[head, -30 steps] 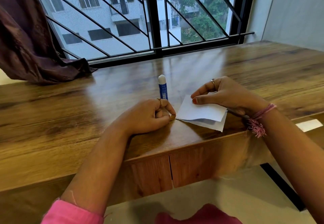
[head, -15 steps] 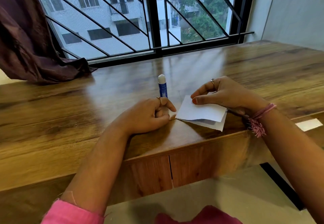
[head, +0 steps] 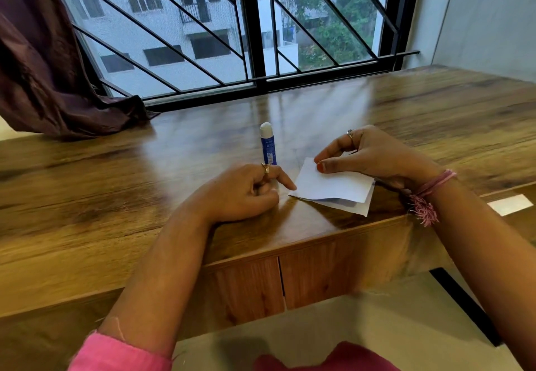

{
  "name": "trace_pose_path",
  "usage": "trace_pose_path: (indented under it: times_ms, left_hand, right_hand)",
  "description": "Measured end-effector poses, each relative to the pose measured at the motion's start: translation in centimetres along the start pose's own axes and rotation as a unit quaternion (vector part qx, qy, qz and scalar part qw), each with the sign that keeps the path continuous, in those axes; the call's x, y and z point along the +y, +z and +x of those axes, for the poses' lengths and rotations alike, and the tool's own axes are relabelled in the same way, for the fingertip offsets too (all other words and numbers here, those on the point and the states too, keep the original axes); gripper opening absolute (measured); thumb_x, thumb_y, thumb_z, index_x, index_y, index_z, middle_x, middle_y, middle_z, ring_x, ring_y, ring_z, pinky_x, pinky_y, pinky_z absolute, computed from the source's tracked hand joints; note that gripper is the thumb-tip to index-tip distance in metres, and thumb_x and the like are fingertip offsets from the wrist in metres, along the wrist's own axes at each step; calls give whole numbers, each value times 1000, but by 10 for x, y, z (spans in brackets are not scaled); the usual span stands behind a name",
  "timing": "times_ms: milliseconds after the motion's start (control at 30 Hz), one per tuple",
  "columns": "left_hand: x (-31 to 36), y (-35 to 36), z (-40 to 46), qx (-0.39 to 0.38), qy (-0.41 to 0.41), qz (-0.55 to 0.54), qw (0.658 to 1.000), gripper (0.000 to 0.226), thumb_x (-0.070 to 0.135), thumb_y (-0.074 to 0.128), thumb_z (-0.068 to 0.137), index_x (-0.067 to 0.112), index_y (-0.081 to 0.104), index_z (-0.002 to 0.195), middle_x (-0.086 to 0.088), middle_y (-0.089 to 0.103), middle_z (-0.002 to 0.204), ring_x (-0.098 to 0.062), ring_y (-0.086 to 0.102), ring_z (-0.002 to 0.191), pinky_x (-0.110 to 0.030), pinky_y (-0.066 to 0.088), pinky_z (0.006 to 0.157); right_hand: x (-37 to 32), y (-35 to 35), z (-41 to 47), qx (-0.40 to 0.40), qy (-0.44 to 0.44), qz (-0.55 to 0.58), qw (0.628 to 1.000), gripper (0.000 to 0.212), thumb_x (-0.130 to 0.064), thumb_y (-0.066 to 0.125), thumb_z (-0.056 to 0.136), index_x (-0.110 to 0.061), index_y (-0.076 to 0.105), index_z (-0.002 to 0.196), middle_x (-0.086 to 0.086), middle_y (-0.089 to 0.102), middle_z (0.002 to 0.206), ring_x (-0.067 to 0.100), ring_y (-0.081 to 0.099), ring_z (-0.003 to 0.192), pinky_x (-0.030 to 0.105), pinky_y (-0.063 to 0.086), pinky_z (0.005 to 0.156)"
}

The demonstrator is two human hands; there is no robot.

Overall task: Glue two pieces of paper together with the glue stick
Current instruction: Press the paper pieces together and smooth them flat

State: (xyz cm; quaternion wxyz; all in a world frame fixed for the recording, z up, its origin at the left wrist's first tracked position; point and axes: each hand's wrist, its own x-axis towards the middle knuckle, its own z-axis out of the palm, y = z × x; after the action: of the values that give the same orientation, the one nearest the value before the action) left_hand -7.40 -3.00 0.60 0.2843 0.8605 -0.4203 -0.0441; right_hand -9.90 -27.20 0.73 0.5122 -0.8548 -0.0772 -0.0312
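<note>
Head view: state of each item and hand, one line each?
glue stick: upright on the table, capped, untouched.
top paper: lying on the lower sheet, near edge bowed up.
lower paper: flat on the table.
left hand: resting on the table, index fingertip at the top paper's corner.
right hand: thumb pressing on the top paper.

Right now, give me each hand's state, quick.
Left hand: loosely curled on the wooden desk, holding nothing, forefinger tip at the white paper sheets.
Right hand: thumb pressing on the sheets.
</note>
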Motion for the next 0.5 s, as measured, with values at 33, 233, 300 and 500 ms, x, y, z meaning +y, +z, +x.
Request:
trace_pose_path:
  times_ms: [33,233,300,500]
  left_hand:
    - [0,0,0,-2,-1,4,1000,27,5,53,89,19,68,106,9,43,52,-4,40,47,-11,35,54]
    - [0,0,0,-11,-5,21,1000,30,7,51,90,25,69,105,-14,49,60,-5,40,48,-10,35,53]
    - [0,0,0,-11,-5,21,1000,30,7,51,90,25,69,105,-11,47,59,-4,40,48,-10,34,53]
    - [-2,2,1,-1,-7,16,1000,28,8,51,89,22,71,103,-8,46,58,-4,40,48,-11,34,53]
  right_hand:
    - [0,0,0,-1,-3,-6,1000,12,-16,76,75,-16,75,87,-1,72,84,3,65,63,14,50,52]
    - [0,0,0,-7,-13,-19,1000,11,-17,75,76,-18,75,87,-5,71,84,1,65,63,12,48,52]
    - [1,0,0,-7,-10,-13,1000,11,-17,75,76,-18,75,87,-3,71,84,2,65,63,13,49,53]
    - [3,-1,1,-6,-7,-15,1000,11,-19,76,75,-18,76,86,-1,73,84,8,67,67,19,54,57]
